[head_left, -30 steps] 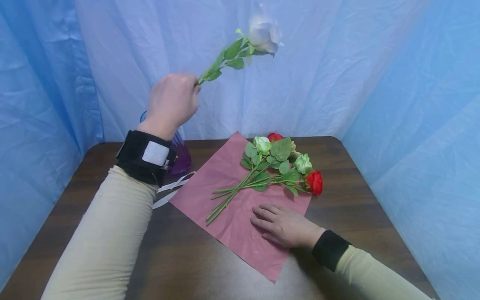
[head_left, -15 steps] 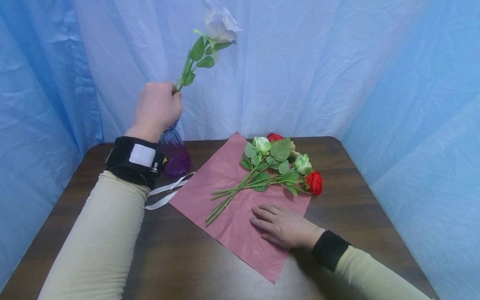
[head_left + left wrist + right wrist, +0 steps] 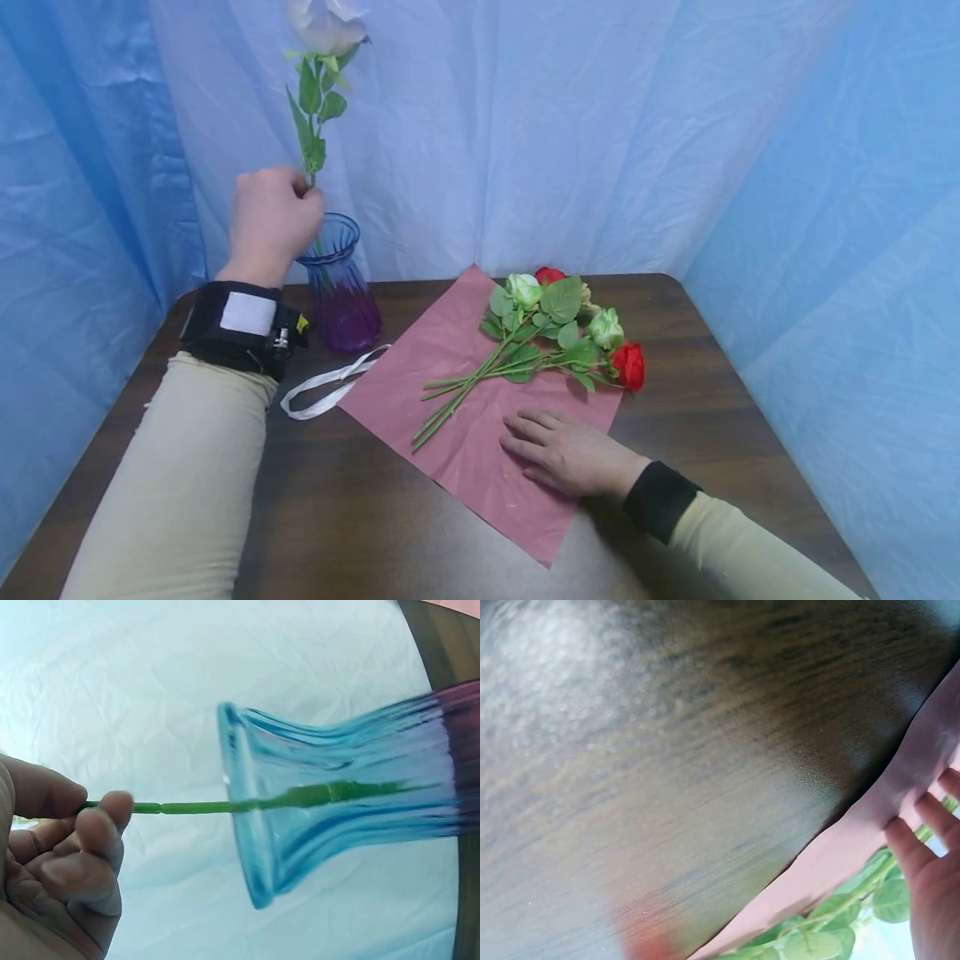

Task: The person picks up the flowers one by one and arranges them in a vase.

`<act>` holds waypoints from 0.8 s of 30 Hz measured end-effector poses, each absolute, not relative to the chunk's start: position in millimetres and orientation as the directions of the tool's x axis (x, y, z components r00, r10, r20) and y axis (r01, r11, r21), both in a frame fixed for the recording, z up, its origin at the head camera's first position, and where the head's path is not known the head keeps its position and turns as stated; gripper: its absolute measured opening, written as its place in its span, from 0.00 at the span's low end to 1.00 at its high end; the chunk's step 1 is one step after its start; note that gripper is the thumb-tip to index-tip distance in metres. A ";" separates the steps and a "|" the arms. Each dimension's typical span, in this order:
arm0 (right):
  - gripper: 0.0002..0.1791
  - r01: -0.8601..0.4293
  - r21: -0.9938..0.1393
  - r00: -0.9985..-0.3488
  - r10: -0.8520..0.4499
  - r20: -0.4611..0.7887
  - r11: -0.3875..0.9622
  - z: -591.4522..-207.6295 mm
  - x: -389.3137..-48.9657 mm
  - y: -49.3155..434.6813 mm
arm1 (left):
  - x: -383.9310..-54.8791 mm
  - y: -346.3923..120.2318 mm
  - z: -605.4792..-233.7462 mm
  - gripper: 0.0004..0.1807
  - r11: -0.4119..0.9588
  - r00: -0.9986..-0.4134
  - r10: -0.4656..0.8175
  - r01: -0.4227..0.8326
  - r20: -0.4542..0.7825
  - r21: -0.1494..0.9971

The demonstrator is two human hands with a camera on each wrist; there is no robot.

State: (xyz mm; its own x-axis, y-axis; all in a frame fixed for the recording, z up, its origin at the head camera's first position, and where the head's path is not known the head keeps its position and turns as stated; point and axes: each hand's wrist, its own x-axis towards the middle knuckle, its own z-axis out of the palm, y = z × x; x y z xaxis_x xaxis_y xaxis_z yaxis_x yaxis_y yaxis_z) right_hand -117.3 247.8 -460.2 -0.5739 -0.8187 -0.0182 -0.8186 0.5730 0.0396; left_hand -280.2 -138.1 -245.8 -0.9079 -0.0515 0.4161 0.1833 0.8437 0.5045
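Note:
My left hand (image 3: 273, 215) pinches the green stem (image 3: 187, 808) of a white rose (image 3: 327, 27) that stands nearly upright, its bloom cut by the top of the head view. In the left wrist view the stem's lower part reaches through the mouth of a blue-and-purple glass vase (image 3: 352, 765). The vase (image 3: 347, 292) stands at the back left of the table. My right hand (image 3: 564, 452) lies with fingers extended on a sheet of pink wrapping paper (image 3: 480, 467). On that paper, beyond the hand, several roses (image 3: 525, 342), red and pale green, lie with stems crossed.
A looped white ribbon (image 3: 318, 408) pokes out from the paper's left corner. The dark wooden table (image 3: 360, 508) has its back edge close to a pale blue curtain (image 3: 585, 167), which also hangs on both sides.
My left hand has moved left and slightly down, bringing the white rose over the vase. The rose has turned from slanted to nearly upright, its stem now inside the vase. My right hand stays put.

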 end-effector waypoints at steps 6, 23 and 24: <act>0.31 -0.816 0.037 -0.577 -0.816 -0.030 0.576 -460.5 -117.3 248.7 | -282.3 -145.6 -250.0 0.22 0.858 -0.911 -0.119 0.106 0.396 0.502; 0.31 -0.814 0.023 -0.581 -0.814 -0.011 0.581 -460.7 -118.1 247.7 | -285.7 -160.9 -262.5 0.21 0.852 -0.942 -0.225 -0.066 0.248 0.520; 0.31 -0.814 0.022 -0.581 -0.814 -0.010 0.581 -460.7 -118.1 247.6 | -286.1 -161.4 -263.0 0.21 0.851 -0.943 -0.228 -0.073 0.241 0.521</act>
State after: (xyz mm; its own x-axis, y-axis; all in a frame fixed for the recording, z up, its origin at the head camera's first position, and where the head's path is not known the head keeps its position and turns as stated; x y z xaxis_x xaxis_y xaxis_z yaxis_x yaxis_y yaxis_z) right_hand -118.1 247.6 -460.7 -0.5810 -0.8139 -0.0104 -0.8138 0.5807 0.0222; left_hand -286.1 -161.4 -263.0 -0.9433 -0.2280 0.2412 -0.0725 0.8507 0.5206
